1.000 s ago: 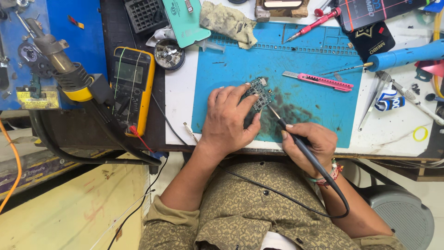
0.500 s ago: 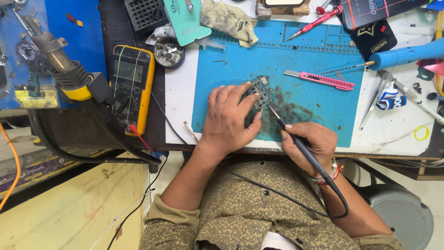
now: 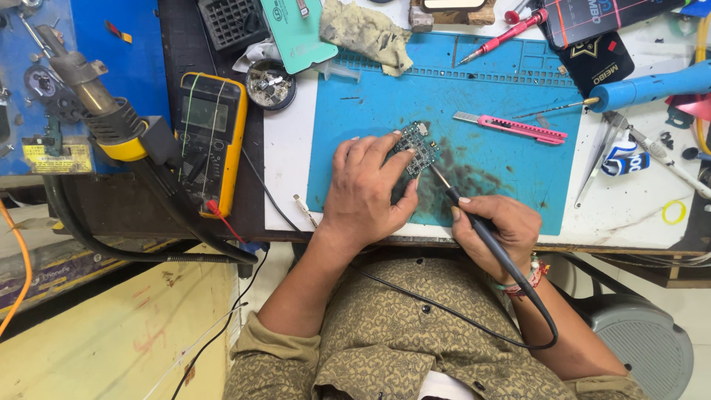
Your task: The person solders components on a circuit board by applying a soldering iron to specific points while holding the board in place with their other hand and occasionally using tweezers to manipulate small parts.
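A small green circuit board [image 3: 416,147] lies on the blue work mat [image 3: 489,96]. My left hand [image 3: 363,189] rests over the board's near side, fingers pinning it down. My right hand [image 3: 498,230] grips a black soldering iron [image 3: 465,215] like a pen. The iron's thin tip touches the board's right edge. Its black cable loops back past my wrist toward my lap.
A pink utility knife [image 3: 511,127] lies right of the board, with a red screwdriver [image 3: 503,33] and a dirty rag [image 3: 366,30] beyond. A yellow multimeter [image 3: 209,137] sits left of the mat, next to a hot-air nozzle [image 3: 89,92]. Tweezers and a blue tool [image 3: 652,85] lie at the right.
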